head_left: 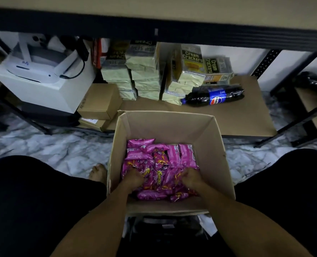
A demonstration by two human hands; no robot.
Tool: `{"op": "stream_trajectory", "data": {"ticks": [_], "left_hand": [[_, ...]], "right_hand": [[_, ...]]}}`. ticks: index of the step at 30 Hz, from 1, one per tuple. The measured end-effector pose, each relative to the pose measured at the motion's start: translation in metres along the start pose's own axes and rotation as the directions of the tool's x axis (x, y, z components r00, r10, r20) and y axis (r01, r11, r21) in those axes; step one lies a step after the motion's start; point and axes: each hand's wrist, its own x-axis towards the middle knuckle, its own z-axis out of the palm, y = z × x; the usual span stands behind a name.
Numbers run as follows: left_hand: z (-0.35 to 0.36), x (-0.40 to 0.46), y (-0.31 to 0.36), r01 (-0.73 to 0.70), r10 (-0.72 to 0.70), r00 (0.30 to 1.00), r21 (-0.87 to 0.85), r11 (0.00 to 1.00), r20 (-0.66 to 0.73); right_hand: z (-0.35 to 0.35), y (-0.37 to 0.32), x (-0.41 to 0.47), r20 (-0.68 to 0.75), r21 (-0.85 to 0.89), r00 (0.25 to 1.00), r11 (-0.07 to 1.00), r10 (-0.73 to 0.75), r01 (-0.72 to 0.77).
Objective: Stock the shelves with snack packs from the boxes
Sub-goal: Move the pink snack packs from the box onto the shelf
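Both hands are reaching into the cardboard box (172,127): the left hand (133,179) and right hand (193,178) are curling into the pink snack packs (159,164) piled inside. Gathering several loosely, without crushing, before lifting toward the shelf (237,112) behind the box seems wise.

Both hands, left hand (133,179) and right hand (193,179), lie on snack packs (159,164) inside the box (165,125); beyond them, cracker packs (146,75) sit on the shelf (246,115), bottle (213,96) right.
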Motion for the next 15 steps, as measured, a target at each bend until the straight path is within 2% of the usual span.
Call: {"op": "stream_trajectory", "data": {"ticks": [3,6,10,13,15], "left_hand": [[0.009,0.018,-0.004,0.027,-0.028,0.998,0.020,0.999,0.053],[0.011,0.027,-0.016,0.120,-0.120,0.989,-0.006,0.993,0.089],[0.023,0.052,-0.034,0.125,-0.124,0.965,0.010,0.992,0.231],[0.033,0.071,-0.032,0.148,-0.133,0.955,-0.038,0.988,0.263],[0.035,0.080,-0.028,0.166,-0.174,0.949,0.055,0.985,0.264]], "right_hand": [[0.005,0.002,0.015,-0.020,-0.001,0.998,0.999,0.054,-0.054],[0.016,-0.001,0.036,-0.008,0.042,0.998,0.997,0.068,-0.068],[0.035,0.009,0.056,0.183,0.034,0.974,0.989,0.135,-0.143],[0.036,0.014,0.068,0.273,0.076,0.941,0.970,0.201,-0.229],[0.036,0.016,0.080,0.312,0.101,0.921,0.956,0.232,-0.275]]}}
